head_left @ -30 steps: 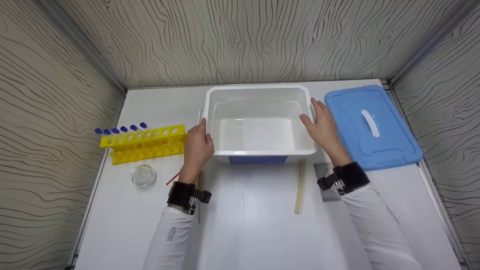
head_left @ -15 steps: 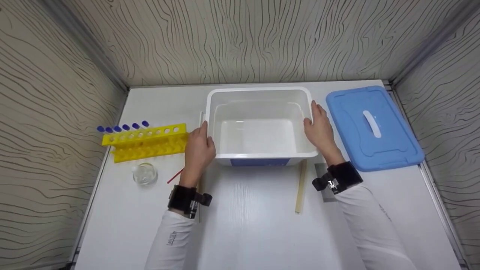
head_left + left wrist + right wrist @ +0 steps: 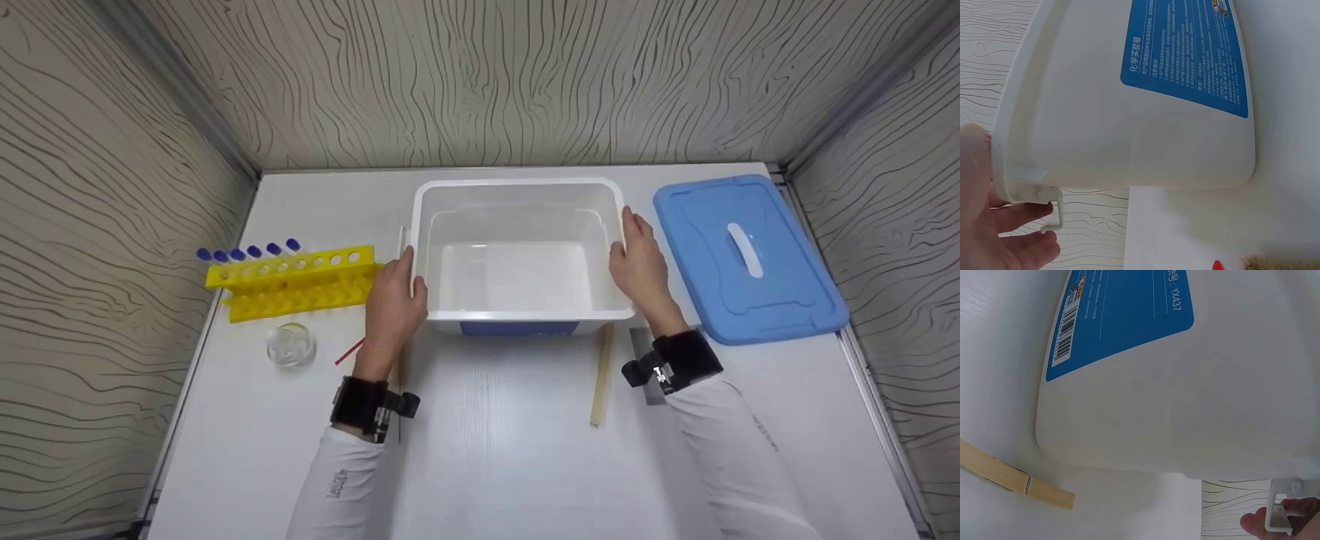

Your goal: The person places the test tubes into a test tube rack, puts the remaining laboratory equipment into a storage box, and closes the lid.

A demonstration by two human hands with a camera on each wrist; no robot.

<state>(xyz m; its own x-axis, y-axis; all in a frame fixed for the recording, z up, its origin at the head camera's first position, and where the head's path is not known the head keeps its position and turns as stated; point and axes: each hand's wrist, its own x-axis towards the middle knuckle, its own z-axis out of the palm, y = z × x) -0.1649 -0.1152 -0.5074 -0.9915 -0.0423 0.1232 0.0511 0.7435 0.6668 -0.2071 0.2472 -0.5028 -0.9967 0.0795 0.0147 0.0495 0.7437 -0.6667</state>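
Both hands are at a white plastic storage box [image 3: 517, 315] with a blue label [image 3: 1185, 56] on its front. My left hand [image 3: 394, 300] grips the box's left rim, thumb at the near corner. In the left wrist view its fingers reach under the rim beside a white clip [image 3: 1058, 208]. On the other side my right hand [image 3: 643, 262] holds the right rim, its thumb lying at the edge. Fingertips [image 3: 1252, 526] show around a white clip [image 3: 1278, 506] in the right wrist view. The box is lidless, and its bare bottom shows.
A blue lid [image 3: 750, 300] with a white handle lies at right. At left stand a yellow test tube rack [image 3: 300, 300] with several blue-capped tubes and a small glass vessel [image 3: 291, 346]. A wooden clamp [image 3: 601, 382], a red-tipped stick [image 3: 349, 351] and a bristle brush [image 3: 1280, 263] lie near.
The box has shifted slightly toward the person, with both hands on its rims. The right wrist has swung inward, and its thumb has drawn back to the rim.
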